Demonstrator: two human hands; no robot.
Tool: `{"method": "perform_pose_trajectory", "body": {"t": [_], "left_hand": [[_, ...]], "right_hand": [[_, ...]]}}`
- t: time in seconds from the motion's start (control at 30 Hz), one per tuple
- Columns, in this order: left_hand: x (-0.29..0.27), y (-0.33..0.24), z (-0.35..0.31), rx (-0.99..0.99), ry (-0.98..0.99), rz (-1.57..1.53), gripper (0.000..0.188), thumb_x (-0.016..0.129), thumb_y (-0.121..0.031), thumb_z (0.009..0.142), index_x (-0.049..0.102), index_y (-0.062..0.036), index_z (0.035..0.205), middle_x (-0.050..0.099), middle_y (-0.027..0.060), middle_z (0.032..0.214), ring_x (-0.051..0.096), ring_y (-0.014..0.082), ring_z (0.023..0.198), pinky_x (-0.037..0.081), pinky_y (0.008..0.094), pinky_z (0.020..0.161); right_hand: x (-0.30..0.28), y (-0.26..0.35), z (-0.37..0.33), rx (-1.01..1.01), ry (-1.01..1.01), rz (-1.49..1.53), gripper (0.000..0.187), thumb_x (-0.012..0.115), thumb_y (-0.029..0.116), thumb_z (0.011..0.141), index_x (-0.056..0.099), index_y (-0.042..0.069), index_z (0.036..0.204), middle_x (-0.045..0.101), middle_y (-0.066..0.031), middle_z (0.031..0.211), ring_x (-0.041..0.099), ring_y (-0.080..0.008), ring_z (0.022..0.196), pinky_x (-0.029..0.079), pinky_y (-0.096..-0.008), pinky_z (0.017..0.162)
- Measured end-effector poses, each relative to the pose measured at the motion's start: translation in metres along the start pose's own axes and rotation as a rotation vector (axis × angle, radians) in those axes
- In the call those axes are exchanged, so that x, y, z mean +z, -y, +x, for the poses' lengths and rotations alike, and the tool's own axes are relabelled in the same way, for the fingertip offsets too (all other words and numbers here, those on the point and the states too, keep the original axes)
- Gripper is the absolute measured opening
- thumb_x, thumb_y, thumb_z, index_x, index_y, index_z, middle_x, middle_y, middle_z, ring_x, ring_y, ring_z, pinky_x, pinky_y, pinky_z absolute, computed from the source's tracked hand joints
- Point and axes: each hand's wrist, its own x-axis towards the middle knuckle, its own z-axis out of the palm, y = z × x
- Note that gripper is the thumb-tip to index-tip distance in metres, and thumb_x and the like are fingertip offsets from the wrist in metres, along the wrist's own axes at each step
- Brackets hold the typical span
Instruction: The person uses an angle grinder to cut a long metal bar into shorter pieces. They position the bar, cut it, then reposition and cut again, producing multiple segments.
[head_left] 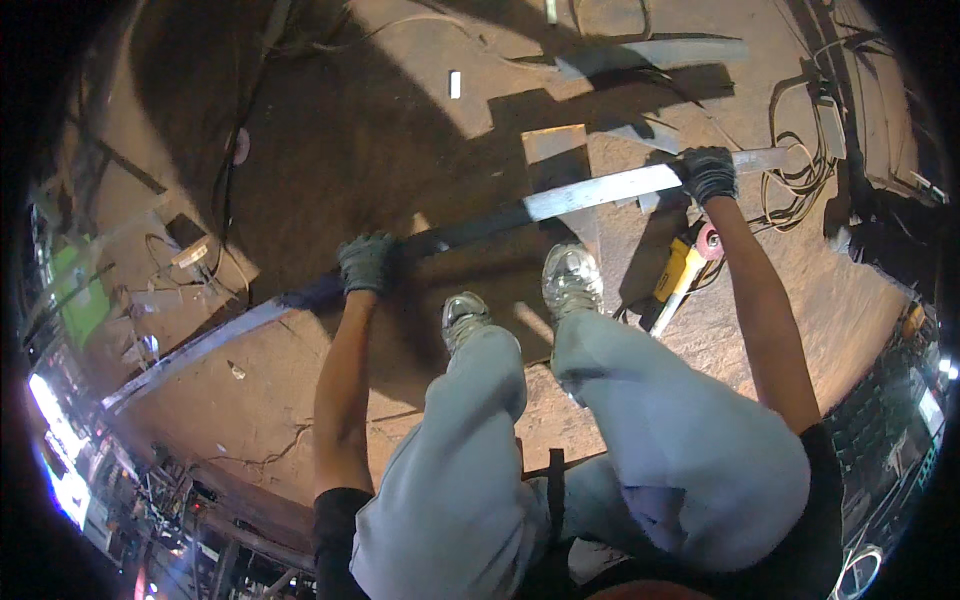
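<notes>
A long, flat metal bar (600,192) stretches across in front of my feet, from the lower left up to the right. My left hand (365,262), in a dark grey glove, is closed over the bar left of its middle. Near the bar's right end, my right hand (708,175), gloved alike, grips it with the fingers wrapped round. Part of the bar lies in shadow. Just below my right hand, a yellow angle grinder (679,268) with a pink disc rests on the floor, apart from the bar.
Coiled cables (800,195) lie beyond the bar's right end. A rectangular metal plate (556,145) is partly behind the bar. Farther off is another grey metal strip (655,55). A power strip (192,252) with cords and a green piece (80,290) lie at left.
</notes>
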Motion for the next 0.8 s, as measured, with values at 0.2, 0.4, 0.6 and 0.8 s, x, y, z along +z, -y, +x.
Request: {"method": "perform_pose_trajectory", "body": {"t": [0.2, 0.4, 0.6, 0.8], "left_hand": [[0.011, -0.004, 0.004, 0.105, -0.044, -0.039, 0.023, 0.057, -0.032, 0.082, 0.066, -0.0262, 0.102, 0.067, 0.0029, 0.099, 0.061, 0.0272, 0.102, 0.046, 0.0498, 0.081], [0.016, -0.021, -0.007, -0.009, -0.101, -0.190, 0.023, 0.051, -0.031, 0.089, 0.067, -0.0293, 0.106, 0.066, -0.0009, 0.110, 0.060, 0.0214, 0.106, 0.044, 0.0485, 0.084], [0.029, -0.019, -0.004, -0.037, -0.081, -0.406, 0.026, 0.056, -0.035, 0.086, 0.069, -0.0270, 0.107, 0.070, 0.0036, 0.102, 0.068, 0.0269, 0.093, 0.053, 0.0428, 0.074], [0.034, -0.033, -0.018, -0.096, -0.165, -0.423, 0.032, 0.060, -0.033, 0.080, 0.069, -0.0172, 0.107, 0.066, 0.0072, 0.110, 0.059, 0.0300, 0.107, 0.041, 0.0484, 0.092]], "right_hand": [[0.019, -0.015, -0.013, 0.089, 0.130, -0.089, 0.036, 0.064, 0.045, 0.076, 0.071, 0.013, 0.088, 0.068, -0.0148, 0.085, 0.066, -0.0304, 0.083, 0.048, -0.0448, 0.077], [-0.010, 0.017, 0.015, 0.184, 0.422, -0.194, 0.077, 0.081, 0.020, 0.060, 0.049, 0.010, 0.129, 0.061, -0.0192, 0.115, 0.060, -0.0304, 0.110, 0.048, -0.0451, 0.090], [-0.038, 0.128, 0.104, 0.195, 0.425, 0.455, 0.054, 0.038, 0.049, 0.093, 0.059, 0.008, 0.121, 0.060, -0.0219, 0.120, 0.063, -0.0301, 0.101, 0.049, -0.0424, 0.082], [-0.024, 0.203, 0.143, 0.083, 0.214, 0.255, 0.060, 0.042, 0.054, 0.090, 0.055, 0.007, 0.126, 0.056, -0.0214, 0.125, 0.060, -0.0306, 0.107, 0.047, -0.0428, 0.087]]}}
